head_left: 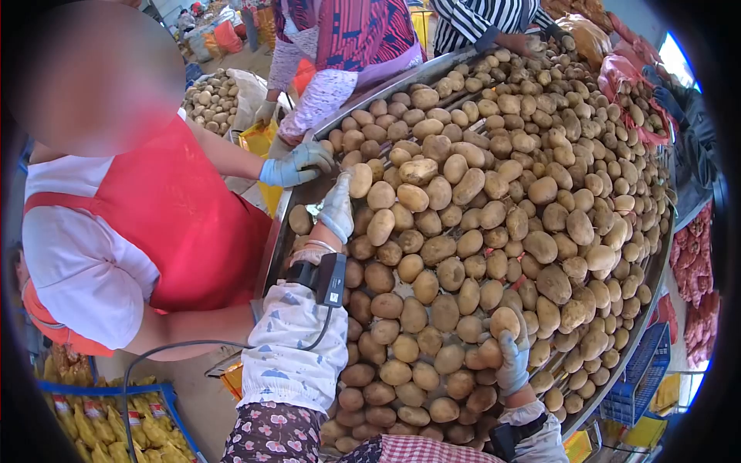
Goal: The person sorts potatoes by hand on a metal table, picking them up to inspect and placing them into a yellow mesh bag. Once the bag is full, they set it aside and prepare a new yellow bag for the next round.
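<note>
Potatoes [444,312] lie heaped over a large metal-edged sorting table [275,258]. At the table's left side, my left hand [337,208], in a pale glove, is closed on a round potato [360,180]. Nearer to me on the right, my right hand [512,364], also gloved, grips a potato [505,322] between thumb and fingers. More potatoes touch one another around both hands. White patterned sleeves with black straps cover my forearms.
A person in a red apron [181,224] stands at the left, one gloved hand [297,166] close to my left hand. Other people work along the far edge. A blue crate [637,374] stands at the right; bagged potatoes [116,424] lie at lower left.
</note>
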The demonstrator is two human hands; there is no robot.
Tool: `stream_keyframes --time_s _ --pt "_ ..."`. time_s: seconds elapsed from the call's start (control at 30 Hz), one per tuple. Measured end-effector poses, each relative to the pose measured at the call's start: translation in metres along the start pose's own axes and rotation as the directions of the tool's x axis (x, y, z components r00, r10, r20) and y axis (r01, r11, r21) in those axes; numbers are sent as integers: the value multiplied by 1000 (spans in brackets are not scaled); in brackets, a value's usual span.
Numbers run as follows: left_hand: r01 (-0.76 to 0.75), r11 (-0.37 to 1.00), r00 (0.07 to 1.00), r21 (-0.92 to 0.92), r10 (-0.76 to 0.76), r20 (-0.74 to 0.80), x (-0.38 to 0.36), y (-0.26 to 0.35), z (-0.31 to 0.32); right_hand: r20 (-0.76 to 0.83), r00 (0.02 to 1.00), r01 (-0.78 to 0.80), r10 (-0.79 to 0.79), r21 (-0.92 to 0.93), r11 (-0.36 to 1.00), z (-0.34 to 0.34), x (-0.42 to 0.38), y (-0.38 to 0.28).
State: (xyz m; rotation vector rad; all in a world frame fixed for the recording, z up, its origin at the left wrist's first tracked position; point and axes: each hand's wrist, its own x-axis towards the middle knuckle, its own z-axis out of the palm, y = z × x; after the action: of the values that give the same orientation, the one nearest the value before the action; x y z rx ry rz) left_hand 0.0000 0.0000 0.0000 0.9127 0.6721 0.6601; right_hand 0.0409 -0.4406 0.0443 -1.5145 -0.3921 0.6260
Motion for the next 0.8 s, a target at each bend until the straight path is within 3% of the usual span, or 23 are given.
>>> stream_keyframes --time_s 0.1,0.2,0.23,0.3,0.37,0.43,0.47,0.5,0.53,0.57,0.6,0.63,0.7,0.8 --pt "-86 996 995 38 87 -45 -24 14 11 -11 1000 20 -19 32 999 2 -5 2" --pt "-88 913 995 399 95 4 -18 6 11 -26 998 53 -53 -21 998 -3 -6 5" --pt "-83 909 996 408 89 3 -36 20 24 -29 999 45 -45 -13 999 -3 -8 6" --pt "28 594 997 804 -79 24 -92 59 75 -34 999 34 -35 -18 999 -4 -10 11" --pt "-345 335 928 877 261 266 -102 14 66 -36 999 12 -12 21 1000 1 -16 -9" --pt "-386 8 848 922 397 352 -125 0 73 24 990 139 -138 -260 956 0 -21 -19" --pt "-331 97 901 939 329 284 -133 -2 74 20 990 139 -138 -259 956 -2 -25 -20" --pt "-330 99 904 939 320 283 -139 0 75 -17 998 -59 60 34 998 -4 -31 -21" --pt "-325 50 911 944 285 299 -143 2 76 2 967 -243 257 324 914 -7 -37 -22" --pt "-322 1 916 947 252 312 -145 5 75 75 901 -389 427 577 719 -9 -41 -25" --pt "-299 -91 924 950 222 312 -146 7 75 27 899 -351 436 640 684 -2 -43 -35" --pt "-302 -84 923 950 222 313 -141 10 79 21 900 -349 436 636 688 -5 -45 -35" --pt "-255 27 965 967 74 252 -131 17 85 110 888 -381 447 719 581 -10 -48 -29" --pt "-351 19 931 936 117 347 -129 8 78 142 879 -399 456 742 538 -8 -55 -27"
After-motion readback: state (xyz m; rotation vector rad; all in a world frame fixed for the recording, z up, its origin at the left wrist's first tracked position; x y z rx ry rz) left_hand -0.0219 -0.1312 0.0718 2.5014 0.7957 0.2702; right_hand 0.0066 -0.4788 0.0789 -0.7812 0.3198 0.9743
